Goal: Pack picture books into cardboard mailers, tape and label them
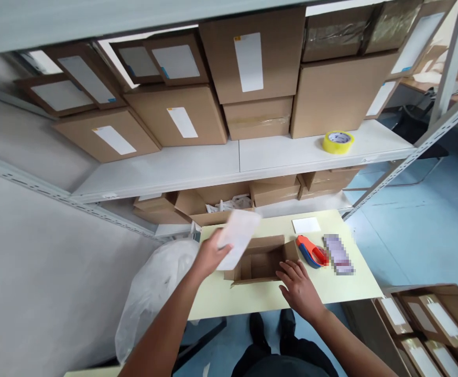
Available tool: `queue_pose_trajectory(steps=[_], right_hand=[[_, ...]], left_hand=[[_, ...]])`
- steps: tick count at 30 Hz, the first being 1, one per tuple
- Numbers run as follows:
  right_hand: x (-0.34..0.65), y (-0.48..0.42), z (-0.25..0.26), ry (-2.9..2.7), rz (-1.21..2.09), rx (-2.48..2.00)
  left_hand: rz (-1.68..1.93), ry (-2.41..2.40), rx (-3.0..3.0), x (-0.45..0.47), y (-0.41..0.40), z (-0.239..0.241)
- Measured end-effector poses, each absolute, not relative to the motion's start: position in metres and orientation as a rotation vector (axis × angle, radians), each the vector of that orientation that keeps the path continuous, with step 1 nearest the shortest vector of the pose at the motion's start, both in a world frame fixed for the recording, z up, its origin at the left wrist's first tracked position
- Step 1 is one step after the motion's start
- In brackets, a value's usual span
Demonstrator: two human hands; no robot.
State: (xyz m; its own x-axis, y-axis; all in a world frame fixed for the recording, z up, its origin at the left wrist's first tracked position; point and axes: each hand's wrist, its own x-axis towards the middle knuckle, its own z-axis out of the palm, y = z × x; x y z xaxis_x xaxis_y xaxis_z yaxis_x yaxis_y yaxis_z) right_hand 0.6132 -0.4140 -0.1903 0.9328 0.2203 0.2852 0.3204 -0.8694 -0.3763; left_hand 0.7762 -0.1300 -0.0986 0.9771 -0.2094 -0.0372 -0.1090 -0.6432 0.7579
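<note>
My left hand [212, 255] is closed on the near edge of a flat white rectangular item [240, 235], blurred by motion, so I cannot tell whether it is a thin box or a card. It is held tilted above the left part of an open cardboard box [266, 262] on the pale yellow table [229, 301]. My right hand [296, 285] rests at the box's right near corner, fingers spread and touching its edge. Just right of the box lies a red and blue tape dispenser [311, 252]. Inside the box I see bare cardboard; its left end is partly hidden.
A pixelated phone-like object [338, 255] and a white card [306, 225] lie on the table. Behind stands a shelf [197, 162] with cardboard boxes and a yellow tape roll [338, 142]. A white plastic bag [154, 288] is at left, a carton of labelled boxes [421, 335] at right.
</note>
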Motion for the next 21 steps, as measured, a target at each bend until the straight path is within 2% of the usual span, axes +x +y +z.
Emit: queue_pose_trajectory(steps=[2,5,10,13,17,21], right_hand=[[0.613,-0.413,-0.193,-0.390,-0.315,-2.663],[0.613,-0.409,-0.197,-0.380,-0.280,-2.673],[0.616,-0.403,-0.205,-0.317,-0.279,-2.657],[0.617,-0.402,-0.206,-0.340,-0.267,-2.654],[0.612,-0.407,-0.200,-0.305,-0.319,-2.644],[0.608,-0.414,-0.198,0.026,-0.468,-2.439]], left_hand=[[-0.432,-0.437,2.443,0.772,-0.160,-0.107],[-0.756,-0.489,2.606,0.769,-0.193,-0.137],[-0.868,-0.491,2.651,0.765,-0.227,-0.185],[-0.850,-0.490,2.686,0.758,-0.236,-0.193],[-0.729,-0.517,2.734,0.740,-0.215,-0.174],[-0.225,-0.444,2.729,0.716,-0.168,-0.157]])
